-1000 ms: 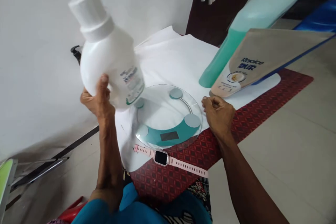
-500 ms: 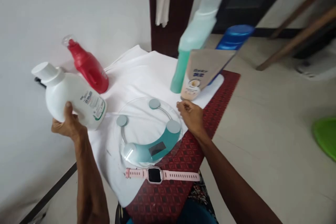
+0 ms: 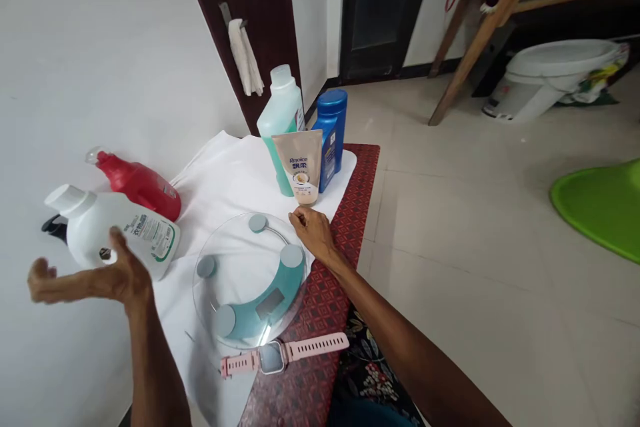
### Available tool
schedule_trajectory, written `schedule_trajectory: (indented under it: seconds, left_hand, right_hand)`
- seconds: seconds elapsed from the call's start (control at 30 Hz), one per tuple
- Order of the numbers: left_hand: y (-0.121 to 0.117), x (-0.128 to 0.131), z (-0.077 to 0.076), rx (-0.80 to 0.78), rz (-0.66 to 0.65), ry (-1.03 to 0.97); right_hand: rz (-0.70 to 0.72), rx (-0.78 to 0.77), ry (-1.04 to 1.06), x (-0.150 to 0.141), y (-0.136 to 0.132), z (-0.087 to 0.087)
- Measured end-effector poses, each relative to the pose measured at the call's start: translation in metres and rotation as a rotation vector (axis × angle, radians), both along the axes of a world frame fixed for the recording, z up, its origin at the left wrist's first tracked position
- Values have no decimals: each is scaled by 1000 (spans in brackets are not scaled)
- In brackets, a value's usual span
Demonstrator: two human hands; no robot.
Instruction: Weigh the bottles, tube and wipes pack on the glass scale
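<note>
My left hand (image 3: 110, 280) is open, thumb raised and fingers stretched leftward, in front of a white detergent bottle (image 3: 140, 230) with a white cap. The bottle stands beside a red bottle (image 3: 143, 188). My right hand (image 3: 314, 232), fingers curled in with nothing visible in them, rests by the right rim of a round glass bathroom scale (image 3: 267, 307). Just beyond it stands a beige Rejoice tube (image 3: 301, 167), with a green liquid bottle (image 3: 273, 113) and a blue bottle (image 3: 333, 127) behind. A pink-strapped smartwatch (image 3: 271, 357) lies before the scale.
White cloth (image 3: 220, 167) covers part of a red patterned tabletop (image 3: 357, 207). A wall runs along the left, and a dark door with a hanging towel (image 3: 245, 57) is behind. On the floor are a white bucket (image 3: 540, 80) and a green plastic object (image 3: 600, 207).
My left hand has let go of the white bottle, which now stands beside the red one, and has drawn back from it. My view has turned to the right; my right hand stays by the scale.
</note>
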State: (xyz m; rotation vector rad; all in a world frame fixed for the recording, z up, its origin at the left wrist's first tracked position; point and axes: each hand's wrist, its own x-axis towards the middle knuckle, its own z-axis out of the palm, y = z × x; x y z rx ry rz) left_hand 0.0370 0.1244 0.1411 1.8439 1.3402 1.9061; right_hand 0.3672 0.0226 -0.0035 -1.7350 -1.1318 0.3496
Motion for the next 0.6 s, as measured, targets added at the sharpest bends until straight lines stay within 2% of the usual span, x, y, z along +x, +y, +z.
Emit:
schedule_trajectory:
  seconds: [0.03,0.07,0.13,0.2,0.23,0.3,0.4,0.5,0.6]
  left_hand:
    - [-12,26,4,150,123,-15]
    - [-23,56,7,203,136,26]
    - [-44,126,5,116,-105,122]
    - [-60,195,-4,-85,-332,201]
    - [-66,225,-9,-160,-392,251]
    - [-73,270,-18,-272,-387,361]
    - [-73,303,-24,-371,-248,478]
    - [-70,310,-22,-442,-135,474]
    - [-68,312,-20,-440,-120,445]
  right_hand:
    - [1,-11,-11,0,0,0]
    - [2,-24,-23,-1,0,0]
    - [7,-51,-47,-1,0,1]
    - [13,-81,-69,-1,-1,2]
    - [13,-98,-80,-1,-1,2]
    - [6,-135,-96,-1,0,1]
    - [-2,-176,-107,-1,1,0]
    - [8,-182,-105,-1,0,0]
    - [30,-160,-95,0,-2,0]
